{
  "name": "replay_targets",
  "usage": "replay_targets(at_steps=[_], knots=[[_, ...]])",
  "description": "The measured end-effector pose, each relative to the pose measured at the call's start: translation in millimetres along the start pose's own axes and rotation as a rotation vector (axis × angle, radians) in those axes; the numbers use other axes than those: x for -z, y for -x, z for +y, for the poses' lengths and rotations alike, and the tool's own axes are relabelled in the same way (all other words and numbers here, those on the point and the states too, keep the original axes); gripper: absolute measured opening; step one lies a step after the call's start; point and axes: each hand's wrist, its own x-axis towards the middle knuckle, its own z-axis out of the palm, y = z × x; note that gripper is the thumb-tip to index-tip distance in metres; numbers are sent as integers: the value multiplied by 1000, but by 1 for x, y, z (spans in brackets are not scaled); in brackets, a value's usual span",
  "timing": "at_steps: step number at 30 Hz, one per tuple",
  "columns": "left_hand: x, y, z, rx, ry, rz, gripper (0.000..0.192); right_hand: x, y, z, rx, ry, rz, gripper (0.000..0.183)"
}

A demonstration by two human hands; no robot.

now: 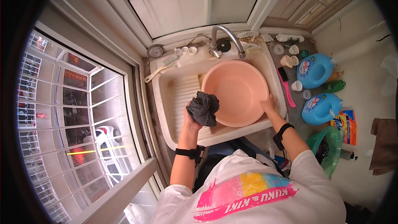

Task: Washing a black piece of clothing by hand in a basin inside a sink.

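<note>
A bunched dark grey cloth (pixel 203 109) rests in my left hand (pixel 191 120), held above the left part of a white ceramic laundry sink (pixel 166 130). The cloth hides most of the fingers. My right hand (pixel 270 103) grips the right rim of a round peach plastic basin (pixel 238 95), thumb over the edge and fingers on the outer side. The basin sits in the sink, slightly tilted, with its smooth inner bottom showing. Left of it runs the sink's ribbed washboard (pixel 183 99). Above the basin curves a metal faucet (pixel 228 31).
A white scrub brush (pixel 161 67) lies on the sink's left corner. On the right ledge are a pink brush (pixel 286 88), two blue detergent bottles (pixel 314 71), several caps (pixel 293 49), an orange Tide bag (pixel 346 127) and a green basin (pixel 332 152). A barred window (pixel 90 112) is at left.
</note>
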Motion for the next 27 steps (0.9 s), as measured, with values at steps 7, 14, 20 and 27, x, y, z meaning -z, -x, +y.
replay_targets(at_steps=[7, 14, 20, 27], knots=[[-1, 3, -3, -54, -64, 8, 36, 52, -1, -175, 872, -515, -39, 65], [-15, 14, -5, -88, -131, 54, 33, 15, -37, -229, 820, -524, -205, 64], [-17, 20, -13, -144, -119, 158, 35, 27, -33, -231, 943, -522, -212, 41], [-37, 13, -26, -108, -87, 97, 37, 37, -36, -238, 849, -507, -203, 30]])
